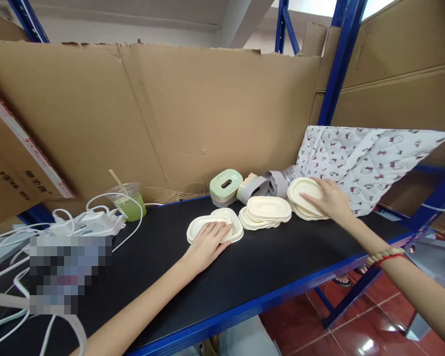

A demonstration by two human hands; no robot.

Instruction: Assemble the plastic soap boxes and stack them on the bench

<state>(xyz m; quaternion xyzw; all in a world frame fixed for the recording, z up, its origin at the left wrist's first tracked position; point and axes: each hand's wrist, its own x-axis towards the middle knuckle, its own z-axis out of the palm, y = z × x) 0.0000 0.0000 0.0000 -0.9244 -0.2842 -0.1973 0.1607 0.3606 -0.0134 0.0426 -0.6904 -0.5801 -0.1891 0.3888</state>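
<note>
My left hand (208,242) lies with fingers stretched flat over a small stack of cream oval lid-like pieces (197,226) at the middle of the shelf. Another cream piece (228,215) sits partly behind it. My right hand (330,198) grips the edge of a cream oval piece (303,189) on the right-hand stack, fingers behind and thumb in front. That piece looks tilted up a little over the ones below. Between my hands rests a third stack of the same oval pieces (269,207).
Behind the stacks are a green oval box with a slotted top (226,184) and grey curved pieces (259,185). A green drink cup (131,205), white cables and a power strip (104,225) crowd the left. A quilted patterned sheet (359,160) stands at right. Cardboard walls the back.
</note>
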